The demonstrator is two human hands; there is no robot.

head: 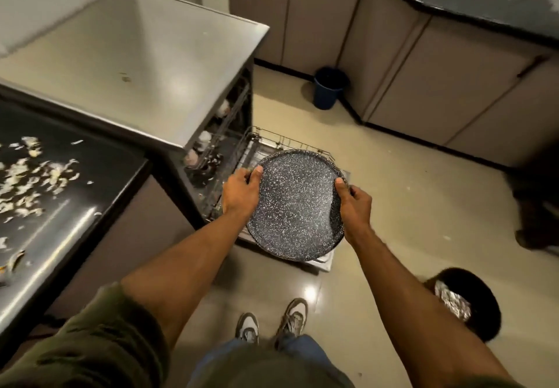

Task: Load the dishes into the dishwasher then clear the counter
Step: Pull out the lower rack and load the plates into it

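Grasping the speckled tray (295, 203) with left grip (240, 194) and right grip (355, 203) over the dishwasher rack (272, 142); scraps (30, 176) lying uncleared on the surface (75, 221).

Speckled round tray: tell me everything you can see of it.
The speckled round tray is dark with white flecks, looks like coated metal, shallow with a low raised rim. It is tilted face-up toward the camera, held over the pulled-out dishwasher rack. The left hand grips its left edge, the right hand its right edge, thumbs on the inner face.

no readable text, no labels, no brands, no numbers
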